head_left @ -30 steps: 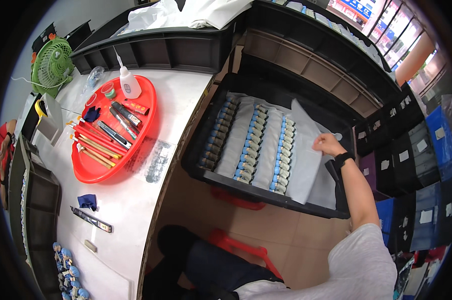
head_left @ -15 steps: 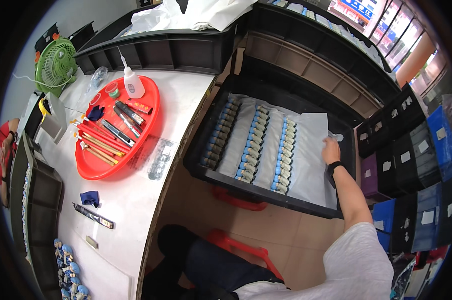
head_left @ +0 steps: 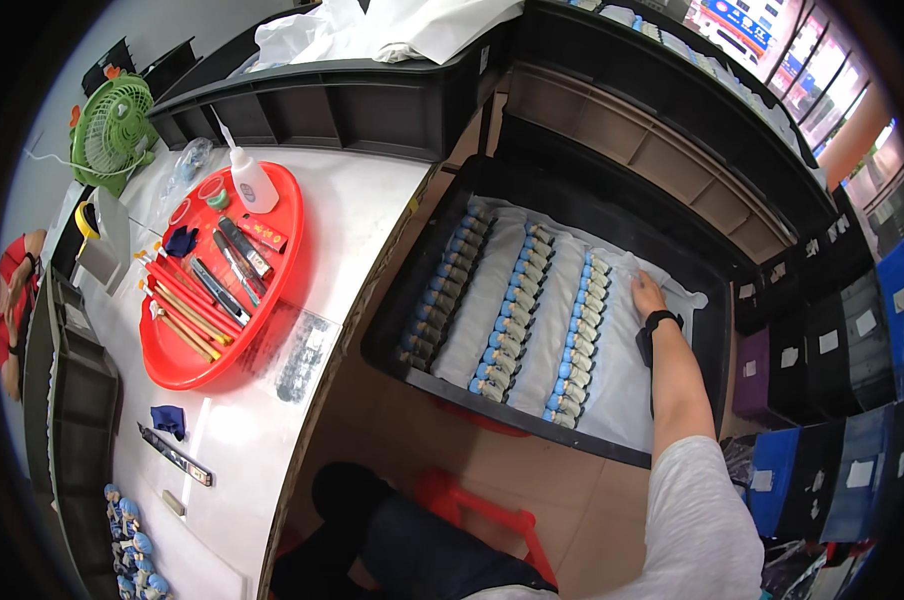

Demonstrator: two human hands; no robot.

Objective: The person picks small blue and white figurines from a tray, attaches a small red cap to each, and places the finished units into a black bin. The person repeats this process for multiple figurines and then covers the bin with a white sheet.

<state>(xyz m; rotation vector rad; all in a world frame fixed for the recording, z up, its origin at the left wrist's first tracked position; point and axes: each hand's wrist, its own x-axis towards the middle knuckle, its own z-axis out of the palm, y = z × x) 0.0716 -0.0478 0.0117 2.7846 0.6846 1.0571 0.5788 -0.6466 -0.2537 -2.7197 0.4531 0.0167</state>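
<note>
My right hand (head_left: 648, 292) reaches into a large black crate (head_left: 532, 408), its fingers bunched together on a white sheet (head_left: 627, 400) beside the rightmost row of figures. The fingertips are partly hidden in the sheet's folds. Three rows of small figures with blue tops and pale bodies lie in the crate: a left row (head_left: 447, 285), a middle row (head_left: 513, 312) and a right row (head_left: 579, 340). White sheet folds rise between these rows. A dark band circles my right wrist. My left hand is out of view.
On the white table at left, a red tray (head_left: 297, 230) holds brushes, pens and a squeeze bottle (head_left: 254, 185). Nearby lie a cutter knife (head_left: 175, 455) and more figures (head_left: 135, 545). Stacked bins (head_left: 842, 330) border the right; a red plastic stool (head_left: 472, 510) stands below.
My right hand has moved slightly left, closer to the right row, and the sheet has bunched up beside that row. The whole view has shifted a little.
</note>
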